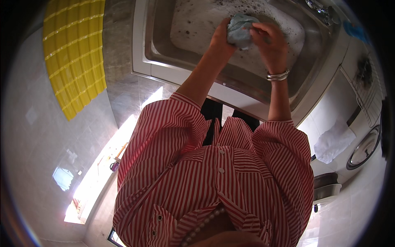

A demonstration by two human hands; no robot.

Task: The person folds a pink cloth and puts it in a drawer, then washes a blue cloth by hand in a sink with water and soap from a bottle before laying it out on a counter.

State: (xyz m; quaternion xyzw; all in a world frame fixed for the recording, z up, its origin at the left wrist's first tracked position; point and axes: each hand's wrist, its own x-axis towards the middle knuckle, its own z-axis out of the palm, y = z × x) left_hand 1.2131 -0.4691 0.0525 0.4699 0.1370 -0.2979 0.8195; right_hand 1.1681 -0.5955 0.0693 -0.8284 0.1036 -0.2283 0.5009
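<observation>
Over a stainless steel sink [191, 55] full of foamy water [197, 18], I see a bunched pale blue-green cloth [242, 29]. My left hand [222, 35] grips the cloth from its left side, with part of the fingers hidden behind it. At the right edge of the cloth is my right hand [271, 41], its fingers bent and slightly blurred. The fingertips reach the cloth or lie just in front of it; whether they pinch it is unclear. A silver bangle circles the right wrist.
A metal faucet [322, 10] rises at the sink's upper right corner, near a blue object [356, 31]. To the right are a wire rack [367, 89], a white cloth [334, 140] and a round lid [364, 148]. A yellow ribbed sheet [75, 52] covers part of the left wall.
</observation>
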